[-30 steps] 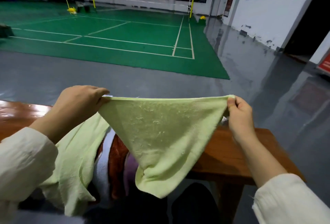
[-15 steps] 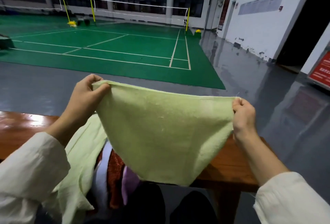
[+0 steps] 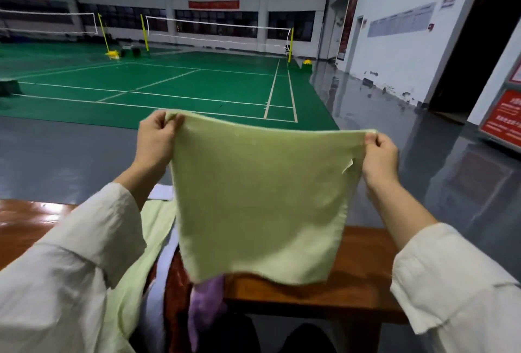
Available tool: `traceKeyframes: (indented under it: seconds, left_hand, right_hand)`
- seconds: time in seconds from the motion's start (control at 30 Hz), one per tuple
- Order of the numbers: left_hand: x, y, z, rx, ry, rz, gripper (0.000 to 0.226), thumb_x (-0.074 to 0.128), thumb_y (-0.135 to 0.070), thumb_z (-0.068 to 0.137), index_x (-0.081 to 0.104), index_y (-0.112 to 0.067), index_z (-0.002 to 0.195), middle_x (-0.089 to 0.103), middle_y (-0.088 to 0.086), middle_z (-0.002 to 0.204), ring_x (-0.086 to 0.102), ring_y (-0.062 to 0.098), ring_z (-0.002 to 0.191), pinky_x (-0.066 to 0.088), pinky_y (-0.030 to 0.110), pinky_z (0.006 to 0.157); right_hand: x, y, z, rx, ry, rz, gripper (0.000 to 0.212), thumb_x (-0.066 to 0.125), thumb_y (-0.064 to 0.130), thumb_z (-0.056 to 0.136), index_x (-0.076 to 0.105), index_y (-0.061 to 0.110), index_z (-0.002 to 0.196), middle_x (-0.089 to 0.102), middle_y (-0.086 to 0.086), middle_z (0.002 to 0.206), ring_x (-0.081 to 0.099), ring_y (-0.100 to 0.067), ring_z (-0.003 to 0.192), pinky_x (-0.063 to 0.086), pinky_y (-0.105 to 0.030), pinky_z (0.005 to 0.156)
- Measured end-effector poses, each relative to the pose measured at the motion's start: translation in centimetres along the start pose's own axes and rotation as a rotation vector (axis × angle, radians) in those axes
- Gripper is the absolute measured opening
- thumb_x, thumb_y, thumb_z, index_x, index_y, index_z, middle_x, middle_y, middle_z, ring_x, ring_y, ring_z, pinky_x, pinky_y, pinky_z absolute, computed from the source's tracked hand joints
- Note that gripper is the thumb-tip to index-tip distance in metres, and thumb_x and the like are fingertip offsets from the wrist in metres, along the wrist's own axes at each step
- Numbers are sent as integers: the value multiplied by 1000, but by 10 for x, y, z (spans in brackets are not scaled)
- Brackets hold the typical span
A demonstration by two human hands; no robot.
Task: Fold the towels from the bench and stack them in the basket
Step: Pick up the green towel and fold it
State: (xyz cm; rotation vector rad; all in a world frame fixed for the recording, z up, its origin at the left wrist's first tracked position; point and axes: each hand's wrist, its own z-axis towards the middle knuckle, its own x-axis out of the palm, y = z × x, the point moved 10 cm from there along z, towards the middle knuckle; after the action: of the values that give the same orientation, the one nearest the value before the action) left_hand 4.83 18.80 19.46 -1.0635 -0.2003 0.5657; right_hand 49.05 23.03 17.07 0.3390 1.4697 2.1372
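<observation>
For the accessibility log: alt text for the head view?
The left hand and right hand pinch the top corners of a light green towel, holding it spread above a wooden bench where other towels lie; beyond, a badminton court.

Towel (image 3: 259,206): plain pale green; desk (image 3: 363,265): glossy reddish-brown; sleeves (image 3: 70,268): off-white; cloth (image 3: 205,304): purple; court (image 3: 180,85): green, white lines

sleeves (image 3: 84,254) — off-white, loose, creased | cuffs wide — forearms bare

purple towel (image 3: 206,306) — half behind green towel (image 3: 259,206)
</observation>
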Motion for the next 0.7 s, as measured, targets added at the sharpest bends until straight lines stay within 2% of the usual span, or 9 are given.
traceKeyframes:
  seconds: [0.1,0.2,0.27,0.33,0.43,0.53,0.6,0.63,0.7]
  left_hand:
    - [3,-38,11,84,-37,-93,25,55,-16,96,53,-22,72,47,-7,68,40,-5,54,34,13,54]
    - [4,-34,-1,117,-16,-102,26,56,-17,96,52,-23,70,45,-6,66,38,-1,56,32,18,55]
    - [3,-9,-20,102,2,-86,29,57,-18,94,48,-24,67,42,-9,63,34,5,60,29,25,57]
    - [3,23,-48,79,25,-69,30,56,-15,93,46,-24,66,41,-12,59,33,5,60,28,27,57]
    - [5,75,-102,8,69,10,32,54,-6,94,47,-21,66,47,-13,57,36,-2,57,31,21,56]
    - [6,131,-150,-92,157,112,29,54,-2,93,53,-16,68,52,-15,56,40,-4,57,33,12,54]
    - [5,165,-174,-185,188,146,21,55,-2,93,58,-8,73,53,-10,63,42,6,65,34,12,54]
    - [7,177,-182,-229,195,147,17,56,-4,93,60,-4,77,53,-1,67,42,10,67,34,13,54]
    - [9,192,-190,-286,178,135,10,59,-8,92,61,-7,83,55,4,73,44,11,67,36,15,57]
  right_hand:
    - [-12,28,17,-23,-89,23,31,41,28,101,50,19,72,44,10,67,35,-2,59,31,-22,56]
    - [-23,21,8,-16,-115,50,36,40,27,102,41,20,67,39,9,66,32,-3,58,29,-18,51]
    - [-28,-8,-10,33,-112,45,36,39,25,102,40,20,67,37,7,64,31,-5,56,28,-14,43]
    - [-32,-45,-34,72,-114,31,35,40,25,102,39,22,67,36,7,64,32,-6,55,28,-15,43]
    - [-39,-109,-80,154,-83,-13,28,41,23,102,47,18,75,41,6,65,38,-8,56,33,-17,43]
    - [-45,-168,-129,225,-2,-56,18,40,16,102,53,11,89,47,5,69,44,-14,68,36,-18,53]
    - [-51,-193,-150,263,41,-119,18,39,15,102,52,9,90,46,6,70,42,-15,73,34,-15,55]
    - [-53,-198,-156,272,55,-150,19,38,14,102,52,8,90,46,6,70,41,-15,73,34,-13,53]
    - [-52,-202,-163,287,74,-207,17,38,13,102,53,8,97,49,4,76,43,-16,76,34,-12,52]
